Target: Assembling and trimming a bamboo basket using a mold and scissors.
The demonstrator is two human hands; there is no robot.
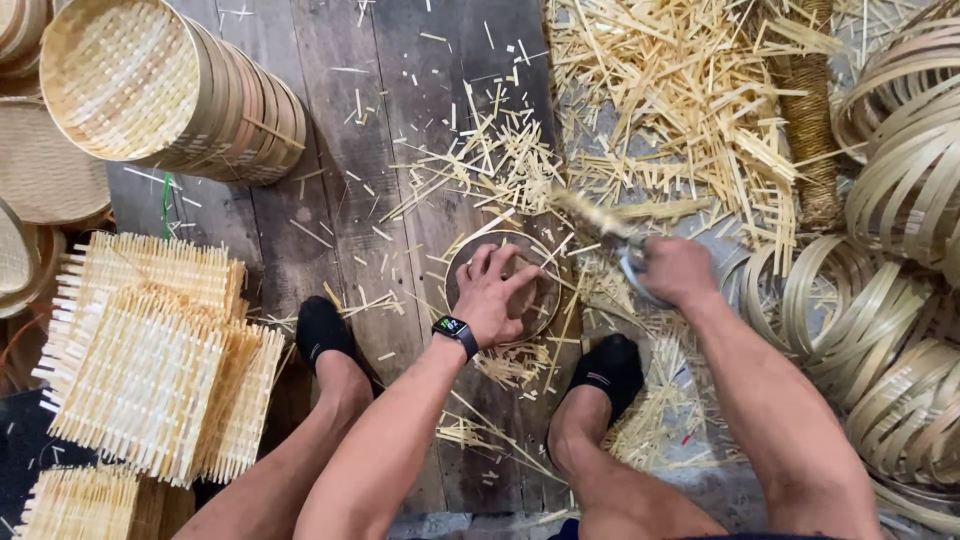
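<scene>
Bamboo lies everywhere around us, so bare floor is scarce. We see open dark planks [330, 150] only ahead and to the left, between the stack of round woven trays [170, 90] lying on its side at the upper left and the litter of cut splints [690, 100] that spreads from the middle to the upper right. Square woven mats [150, 360] with bristling edges are piled at our left, just beside the left foot [322, 335]. Coiled bamboo hoops [900, 250] crowd the whole right edge, close beside our right forearm. The right foot [608, 372] rests on a scatter of splints.

Between our feet and slightly ahead lies a round disc [500, 285] with a bamboo rim, flat on the planks. Our left hand [497, 295] is spread flat on top of it, fingers splayed towards the far rim, pressing down without closing around it; a dark wristwatch [455, 330] sits on that wrist. The left forearm reaches in from below.

Our right hand [678, 270] is closed in a fist around the handle of a tool [600, 220], held just right of the disc's rim. The tool points up and left and is blurred, so we cannot tell its kind.
</scene>
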